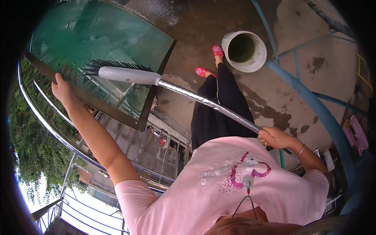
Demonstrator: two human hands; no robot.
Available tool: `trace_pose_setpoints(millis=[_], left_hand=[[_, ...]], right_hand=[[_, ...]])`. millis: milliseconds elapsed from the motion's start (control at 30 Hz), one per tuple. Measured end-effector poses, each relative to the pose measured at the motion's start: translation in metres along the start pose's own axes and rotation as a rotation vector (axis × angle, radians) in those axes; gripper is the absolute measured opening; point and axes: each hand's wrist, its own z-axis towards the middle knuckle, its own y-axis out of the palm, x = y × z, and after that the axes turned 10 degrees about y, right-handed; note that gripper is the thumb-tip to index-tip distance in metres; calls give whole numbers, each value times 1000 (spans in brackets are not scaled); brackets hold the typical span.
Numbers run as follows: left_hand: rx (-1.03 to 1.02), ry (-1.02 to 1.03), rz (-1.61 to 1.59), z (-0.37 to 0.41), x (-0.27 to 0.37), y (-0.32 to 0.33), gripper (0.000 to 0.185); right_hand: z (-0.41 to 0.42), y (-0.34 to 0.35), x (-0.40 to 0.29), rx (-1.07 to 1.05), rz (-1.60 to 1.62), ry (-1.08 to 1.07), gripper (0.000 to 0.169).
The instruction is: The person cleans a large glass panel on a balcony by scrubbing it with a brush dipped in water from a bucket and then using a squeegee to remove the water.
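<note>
My left hand (64,88) grips the dark metal frame (108,110) of a large green glass panel (126,32). The glass is wet and reflects the railing and my fingers. In my right hand (274,136), near my waist, is the silvery pole (205,101) of a long-handled scrub brush. Its pale plastic head (129,75) is in front of the panel's lower part, with black bristles (117,64) turned toward the glass. Whether the bristles touch the glass, I cannot tell.
A white bucket (260,63) of dark, greenish water stands beside my feet on the wet concrete floor (188,26). Blue metal bars (317,97) curve along the right. A stainless-steel railing (55,129) runs at the left, with a drop and foliage (38,117) beyond it.
</note>
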Motion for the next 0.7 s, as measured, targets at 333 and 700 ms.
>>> trace_pose_setpoints(millis=[333,700], left_hand=[[-70,25,6,5,-17,-18,34],[-49,-180,-90,103,-28,-44,23]], right_hand=[[318,-9,20,247,121,311,54],[159,-48,-2,535,317,191,43]])
